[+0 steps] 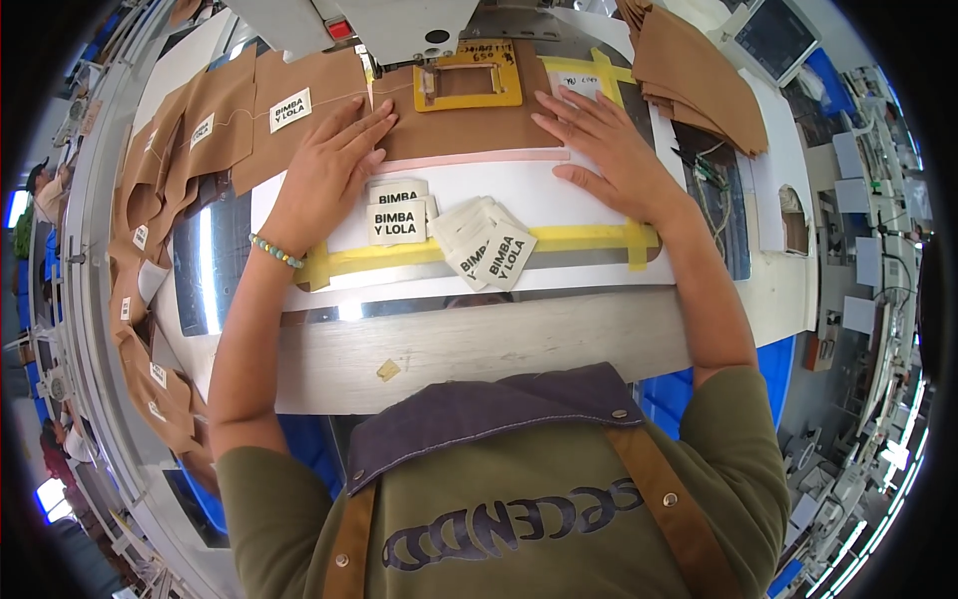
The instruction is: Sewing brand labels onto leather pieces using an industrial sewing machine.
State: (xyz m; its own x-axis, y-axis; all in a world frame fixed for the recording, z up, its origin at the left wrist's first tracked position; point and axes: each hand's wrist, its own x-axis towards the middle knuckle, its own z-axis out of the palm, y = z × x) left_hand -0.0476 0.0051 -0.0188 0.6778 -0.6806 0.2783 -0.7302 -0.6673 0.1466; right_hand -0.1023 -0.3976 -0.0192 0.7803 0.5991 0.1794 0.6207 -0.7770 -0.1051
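My left hand [324, 170] lies flat, fingers spread, on a brown fabric piece [469, 125] under the sewing machine head [399, 25]. On the same piece's right side rests my right hand [604, 150], also flat with its fingers apart. A yellow frame clamp [469, 80] sits on the fabric between the two hands, farther back. Below my hands, on a white template [559, 200] edged with yellow tape, lie two small stacks of white woven labels [397, 215] [489, 245] with black lettering.
A chain of sewn brown pieces with labels [215, 125] trails off to the left and down the table side. A stack of brown fabric pieces [689, 75] lies at the back right beside a small screen [773, 35]. The wooden table edge [479, 344] runs in front of me.
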